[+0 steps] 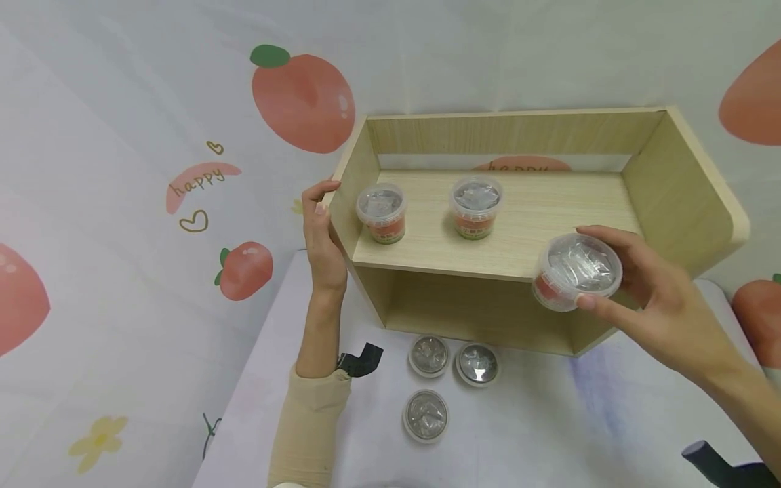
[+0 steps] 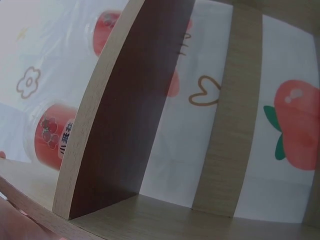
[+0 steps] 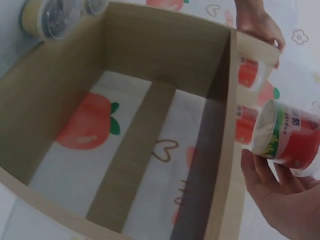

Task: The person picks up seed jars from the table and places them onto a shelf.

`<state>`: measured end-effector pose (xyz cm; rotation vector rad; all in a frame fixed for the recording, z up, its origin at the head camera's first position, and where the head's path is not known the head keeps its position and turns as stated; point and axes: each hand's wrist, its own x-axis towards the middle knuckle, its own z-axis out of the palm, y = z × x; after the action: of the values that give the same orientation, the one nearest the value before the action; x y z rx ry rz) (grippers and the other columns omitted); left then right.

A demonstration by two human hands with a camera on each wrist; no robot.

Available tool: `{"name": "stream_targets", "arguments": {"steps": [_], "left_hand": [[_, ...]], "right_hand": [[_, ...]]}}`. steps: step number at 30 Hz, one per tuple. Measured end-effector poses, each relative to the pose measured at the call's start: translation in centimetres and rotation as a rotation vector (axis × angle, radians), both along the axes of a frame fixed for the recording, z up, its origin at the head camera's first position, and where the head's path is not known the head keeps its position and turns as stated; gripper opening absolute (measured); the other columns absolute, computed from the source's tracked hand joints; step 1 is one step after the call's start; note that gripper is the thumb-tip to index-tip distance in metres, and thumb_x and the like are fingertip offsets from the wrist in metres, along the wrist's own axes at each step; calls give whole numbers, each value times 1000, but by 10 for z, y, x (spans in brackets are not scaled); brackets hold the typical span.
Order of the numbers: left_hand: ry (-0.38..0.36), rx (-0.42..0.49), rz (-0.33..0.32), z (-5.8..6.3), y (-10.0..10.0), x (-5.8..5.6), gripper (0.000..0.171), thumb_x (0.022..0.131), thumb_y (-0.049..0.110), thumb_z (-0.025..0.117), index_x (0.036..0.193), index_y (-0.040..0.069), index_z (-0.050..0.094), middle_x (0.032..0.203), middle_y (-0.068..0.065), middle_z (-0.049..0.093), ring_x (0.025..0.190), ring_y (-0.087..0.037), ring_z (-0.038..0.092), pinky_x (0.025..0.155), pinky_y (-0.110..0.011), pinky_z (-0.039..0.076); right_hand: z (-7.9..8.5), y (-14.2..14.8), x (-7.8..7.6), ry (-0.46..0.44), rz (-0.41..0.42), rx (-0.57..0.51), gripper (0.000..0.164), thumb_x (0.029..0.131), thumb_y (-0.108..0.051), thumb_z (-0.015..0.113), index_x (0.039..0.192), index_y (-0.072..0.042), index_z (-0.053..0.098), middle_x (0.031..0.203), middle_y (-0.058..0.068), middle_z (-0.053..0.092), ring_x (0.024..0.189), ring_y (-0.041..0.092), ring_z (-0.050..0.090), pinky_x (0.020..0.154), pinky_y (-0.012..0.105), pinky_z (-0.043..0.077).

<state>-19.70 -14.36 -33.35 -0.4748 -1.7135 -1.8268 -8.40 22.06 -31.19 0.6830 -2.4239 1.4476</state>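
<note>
A two-tier wooden shelf (image 1: 506, 264) stands on the table. At its left side panel, my left hand (image 1: 326, 240) grips the front edge, the thumb in front and the fingers around the outside. My right hand (image 1: 659, 298) holds a clear-lidded plastic tub (image 1: 579, 271) between thumb and fingers, in front of the upper board's right part. In the right wrist view this tub (image 3: 295, 137) is tipped sideways, its red and green label showing. Two similar tubs sit upright on the upper board, one tub (image 1: 382, 213) by the left panel, the other tub (image 1: 476, 207) near the middle.
On the white table (image 1: 518, 434) in front of the shelf stand three more lidded tubs: one tub (image 1: 429, 356) and another tub (image 1: 477, 364) side by side, a third tub (image 1: 426, 416) nearer. Behind hangs a cloth (image 1: 152, 102) printed with fruit and hearts.
</note>
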Motion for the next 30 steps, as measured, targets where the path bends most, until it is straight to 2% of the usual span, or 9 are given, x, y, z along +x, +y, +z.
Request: {"name": "stream_targets", "arguments": {"steps": [8, 15, 24, 26, 30], "left_hand": [[-1, 5, 1, -1, -1, 0, 38, 96, 25, 30, 123, 9, 53, 128, -8, 51, 127, -25, 45, 104, -41, 39], [0, 10, -11, -1, -1, -1, 39, 97, 26, 30, 124, 9, 53, 128, -8, 50, 126, -26, 46, 102, -41, 41], [6, 27, -19, -1, -1, -2, 38, 97, 25, 30, 123, 10, 53, 127, -8, 50, 126, -26, 45, 102, -40, 41], [8, 30, -21, -1, -1, -1, 38, 97, 25, 30, 123, 10, 54, 127, -8, 50, 125, -26, 46, 102, -40, 41], [9, 32, -22, -1, -1, -1, 38, 97, 24, 30, 123, 9, 54, 128, -8, 50, 124, -27, 46, 100, -39, 42]], "right_hand": [[10, -4, -15, -38, -56, -53, 78, 77, 19, 70, 147, -7, 46, 128, 4, 57, 107, 10, 58, 90, 9, 44], [11, -8, -26, -100, -160, -81, 74, 83, 9, 72, 148, -17, 46, 126, -1, 57, 103, 7, 59, 86, 7, 45], [12, -8, -42, -167, -213, -127, 72, 86, 0, 73, 150, -22, 46, 128, -4, 59, 106, 4, 60, 85, 7, 45], [10, -9, -45, -162, -197, -188, 73, 86, 3, 72, 150, -19, 45, 128, -2, 60, 105, 6, 60, 86, 8, 45], [6, -10, -51, -130, -117, -408, 72, 83, 13, 70, 147, -9, 46, 125, 5, 62, 104, 13, 60, 86, 12, 46]]}}
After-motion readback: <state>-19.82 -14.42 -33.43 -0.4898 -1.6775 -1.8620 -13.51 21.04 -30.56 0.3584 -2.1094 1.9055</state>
